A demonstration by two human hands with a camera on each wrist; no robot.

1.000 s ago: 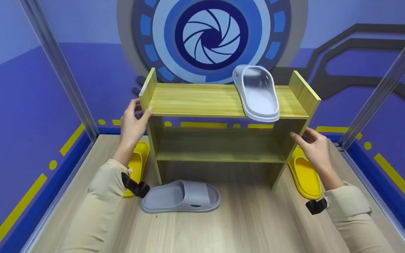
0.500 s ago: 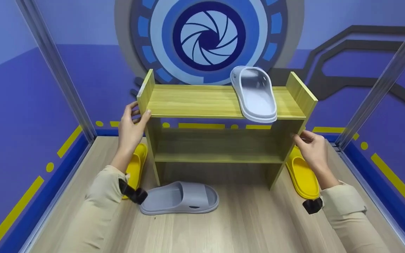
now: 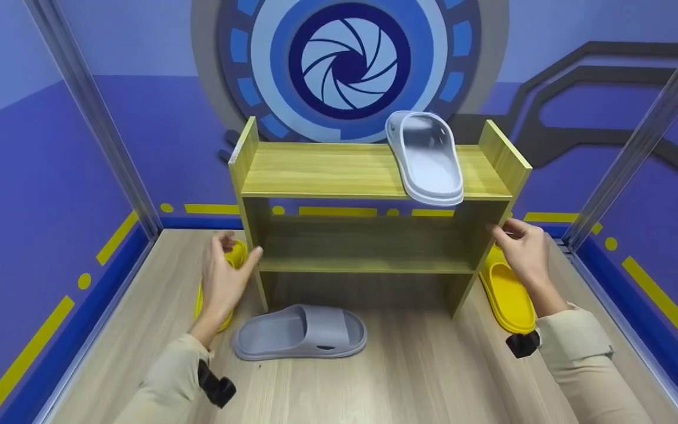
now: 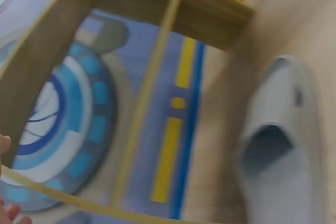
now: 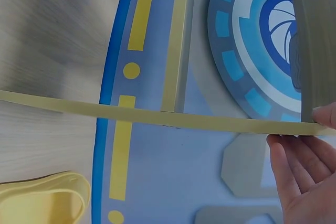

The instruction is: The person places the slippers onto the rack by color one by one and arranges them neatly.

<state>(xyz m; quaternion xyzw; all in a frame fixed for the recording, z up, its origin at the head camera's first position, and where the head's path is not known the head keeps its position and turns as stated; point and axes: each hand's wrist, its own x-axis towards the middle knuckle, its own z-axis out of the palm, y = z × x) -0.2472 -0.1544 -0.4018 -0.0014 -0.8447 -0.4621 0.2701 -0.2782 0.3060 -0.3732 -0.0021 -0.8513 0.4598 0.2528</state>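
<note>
A yellowish wooden two-tier shelf (image 3: 315, 171) stands against the back wall. My right hand (image 3: 526, 250) pinches its right side panel, thumb on the inner face and fingers on the outer face, as the right wrist view shows too. Beside the left panel, my left hand (image 3: 227, 280) is lower down, thumb and fingers spread apart around the front edge without a visible grip; its fingers are blurred at the border of the left wrist view. On the top board lies a light grey slipper (image 3: 432, 159), its heel overhanging the front. Another grey slipper (image 3: 301, 331) rests sideways on the floor before the shelf.
One yellow slipper (image 3: 509, 297) lies right of the shelf, below my right hand. A second yellow slipper (image 3: 236, 254) is on the left, partly covered by my left hand. Blue printed walls and metal posts (image 3: 89, 112) enclose the wooden floor (image 3: 398, 377).
My left hand has let go of the upper left panel and moved down beside it. The right hand keeps its hold. The shelf and slippers stay in place; the head view shifted slightly.
</note>
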